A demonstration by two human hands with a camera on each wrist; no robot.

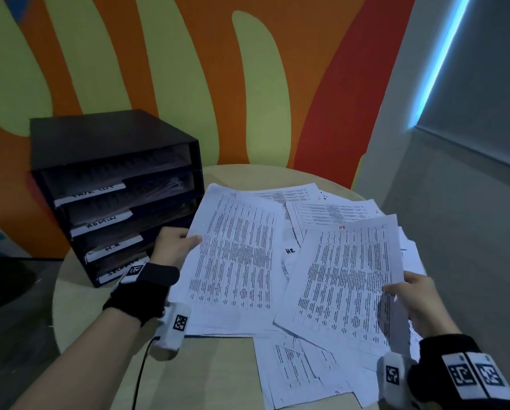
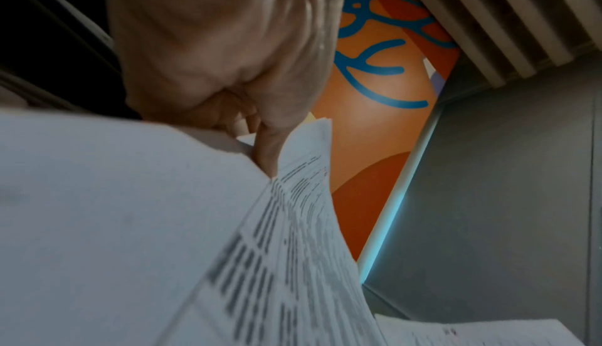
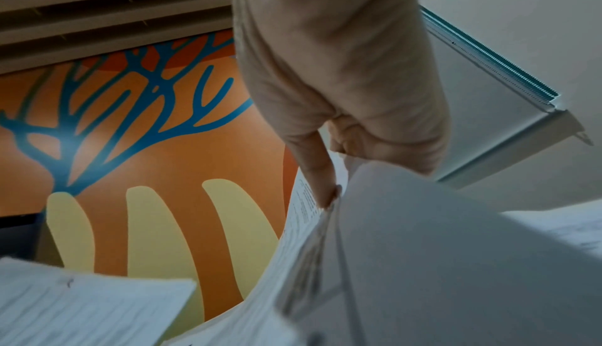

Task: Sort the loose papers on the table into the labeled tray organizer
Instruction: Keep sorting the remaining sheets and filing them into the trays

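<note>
While wrists blur, head (image 1: 341,228) reads "HR"

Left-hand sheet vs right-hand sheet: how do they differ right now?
The left-hand sheet is pinched at its left edge by the left hand, beside the tray organizer; the right-hand sheet is pinched at its right edge by the right hand. The right-hand sheet has a red "HR" mark at its top; the left-hand sheet's red top mark is unreadable. Both are printed tables, lifted above the loose papers.
</note>
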